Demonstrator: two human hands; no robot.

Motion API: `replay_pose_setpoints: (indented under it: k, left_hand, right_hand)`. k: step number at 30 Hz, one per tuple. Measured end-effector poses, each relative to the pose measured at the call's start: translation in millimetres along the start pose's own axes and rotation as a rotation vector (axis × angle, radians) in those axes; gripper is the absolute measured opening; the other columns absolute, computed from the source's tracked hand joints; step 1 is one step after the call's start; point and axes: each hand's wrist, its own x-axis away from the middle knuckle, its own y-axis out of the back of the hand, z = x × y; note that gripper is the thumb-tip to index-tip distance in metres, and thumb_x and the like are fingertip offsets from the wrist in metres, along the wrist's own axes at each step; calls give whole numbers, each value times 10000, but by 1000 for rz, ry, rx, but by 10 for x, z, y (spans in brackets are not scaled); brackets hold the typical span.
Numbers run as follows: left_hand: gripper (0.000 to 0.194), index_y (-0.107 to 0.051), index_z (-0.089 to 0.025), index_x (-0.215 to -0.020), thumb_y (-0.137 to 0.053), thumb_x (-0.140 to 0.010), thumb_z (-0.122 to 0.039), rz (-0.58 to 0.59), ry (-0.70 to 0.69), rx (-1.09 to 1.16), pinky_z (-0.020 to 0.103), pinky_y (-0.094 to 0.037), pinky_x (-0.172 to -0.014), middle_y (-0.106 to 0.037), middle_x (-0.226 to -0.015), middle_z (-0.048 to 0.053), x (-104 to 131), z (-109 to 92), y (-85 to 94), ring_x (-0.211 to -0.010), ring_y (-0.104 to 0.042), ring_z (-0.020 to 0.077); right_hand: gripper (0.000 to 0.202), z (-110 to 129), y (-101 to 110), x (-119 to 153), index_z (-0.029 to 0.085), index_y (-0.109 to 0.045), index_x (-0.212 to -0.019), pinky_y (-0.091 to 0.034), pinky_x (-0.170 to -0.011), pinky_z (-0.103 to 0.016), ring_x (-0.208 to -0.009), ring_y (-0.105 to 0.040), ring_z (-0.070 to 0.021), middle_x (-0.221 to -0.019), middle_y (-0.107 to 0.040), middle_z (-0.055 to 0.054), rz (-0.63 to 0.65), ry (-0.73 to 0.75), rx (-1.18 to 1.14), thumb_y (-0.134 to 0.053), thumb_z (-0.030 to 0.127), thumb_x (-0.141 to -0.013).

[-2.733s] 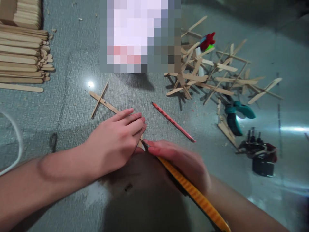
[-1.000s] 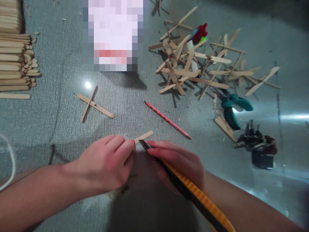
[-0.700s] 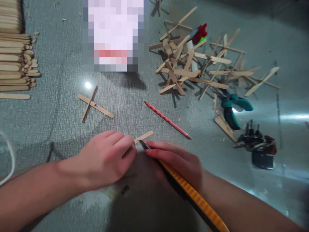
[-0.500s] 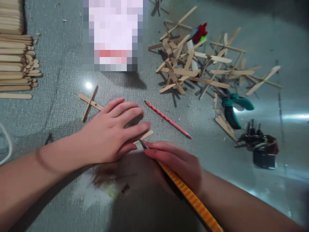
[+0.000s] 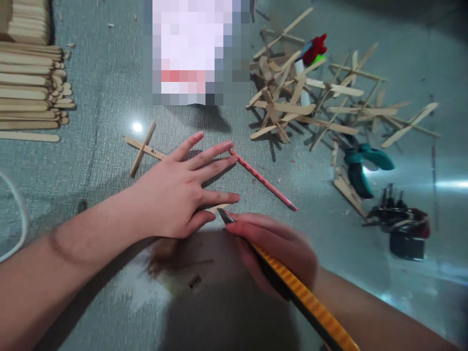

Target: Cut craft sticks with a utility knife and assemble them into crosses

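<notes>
My left hand [image 5: 190,187] lies flat with fingers spread, pressing down on a wooden craft stick [image 5: 218,208]; most of that stick is hidden under the palm. My right hand [image 5: 274,248] is wrapped round a yellow-and-black utility knife [image 5: 307,297]. Its blade tip touches or nearly touches the stick beside my left thumb. Past my left wrist, a crossed pair of craft sticks [image 5: 146,147] pokes out, one end running under the hand. A red pencil [image 5: 265,180] lies just beyond my left fingertips.
Stacked craft sticks [image 5: 25,90] fill the upper left. Several crossed-stick pieces [image 5: 285,105] are heaped at upper right, with teal-handled pliers [image 5: 360,170] and a dark tool [image 5: 405,229] below. A pixelated white object [image 5: 193,44] stands at the top. A white cable [image 5: 22,219] curves at left.
My left hand's fingers have spread wider and reach up to the pencil. The knife stays at the stick, its blade shifted slightly. The whole view has shifted a little.
</notes>
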Motion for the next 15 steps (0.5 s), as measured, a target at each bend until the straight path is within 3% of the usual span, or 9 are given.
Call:
replay_pose_setpoints:
  k: [7, 15]
  left_hand:
    - [457, -664, -377, -1437, -649, -981, -408, -19, 23, 8, 662, -150, -1313, -410, -1722, 56, 20, -66, 40, -1631, -290, 382]
    - [475, -652, -320, -1445, -671, -971, -337, 32, 28, 53, 677, -175, -1303, -415, -1718, 72, -8, -96, 115, -1601, -354, 383]
  right_hand:
    - [310, -12, -17, 96, 208, -741, -1150, -692, -834, -266, -929, -824, -212, -1107, -818, -109, -2, 37, 14, -636, 82, -886]
    - [320, -35, -4, 20, 239, -749, -1134, -698, -820, -246, -865, -831, -192, -1031, -837, -69, -54, 36, 7, -637, 76, -883]
